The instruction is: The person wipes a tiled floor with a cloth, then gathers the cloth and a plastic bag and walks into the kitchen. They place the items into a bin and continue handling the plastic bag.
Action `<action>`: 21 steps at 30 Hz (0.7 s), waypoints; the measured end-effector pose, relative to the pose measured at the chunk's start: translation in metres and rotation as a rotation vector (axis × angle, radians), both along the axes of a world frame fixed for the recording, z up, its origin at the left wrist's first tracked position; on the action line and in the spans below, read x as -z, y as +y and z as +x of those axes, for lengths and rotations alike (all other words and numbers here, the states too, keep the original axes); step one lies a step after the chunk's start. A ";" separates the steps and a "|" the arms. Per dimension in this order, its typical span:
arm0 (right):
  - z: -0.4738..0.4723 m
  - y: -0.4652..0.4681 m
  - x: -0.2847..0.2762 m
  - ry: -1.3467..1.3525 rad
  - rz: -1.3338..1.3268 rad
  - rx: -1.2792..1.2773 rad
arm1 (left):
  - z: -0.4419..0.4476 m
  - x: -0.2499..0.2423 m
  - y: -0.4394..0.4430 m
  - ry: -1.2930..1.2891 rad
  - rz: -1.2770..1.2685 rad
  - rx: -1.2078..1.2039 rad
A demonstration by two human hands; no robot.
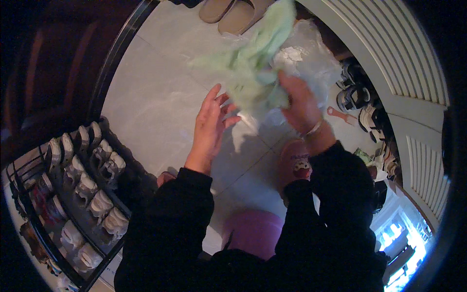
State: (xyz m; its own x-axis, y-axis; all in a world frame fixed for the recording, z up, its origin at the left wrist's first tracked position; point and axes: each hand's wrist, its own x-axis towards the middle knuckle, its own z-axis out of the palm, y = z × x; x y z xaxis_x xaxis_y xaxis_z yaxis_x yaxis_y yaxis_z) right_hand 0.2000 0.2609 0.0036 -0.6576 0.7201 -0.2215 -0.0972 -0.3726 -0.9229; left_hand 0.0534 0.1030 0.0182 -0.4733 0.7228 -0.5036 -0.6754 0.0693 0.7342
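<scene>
A pale green cloth [251, 62], blurred by motion, hangs spread in the air above the tiled floor. My right hand [301, 104] grips its lower right part, fingers partly hidden by the folds. Just left of the cloth is my left hand [211, 122], its fingers apart and nothing held in them. Whether those fingertips touch the cloth's edge is hard to tell. Beneath and behind the cloth, a clear plastic bag or sheet [317, 54] lies crumpled on the floor.
Shoes fill a black metal rack [69, 204] at left. Tan slippers [237, 16] sit at the top. Along the louvred door [397, 47] are more shoes [352, 96] and a pink-handled brush [341, 115]. A purple plastic stool or bucket [253, 231] stands near my body, beside my pink slipper [293, 160].
</scene>
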 end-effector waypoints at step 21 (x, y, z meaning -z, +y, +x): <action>-0.104 -0.149 0.050 -0.095 0.054 -0.742 | -0.093 0.063 -0.191 -0.099 -0.062 -0.405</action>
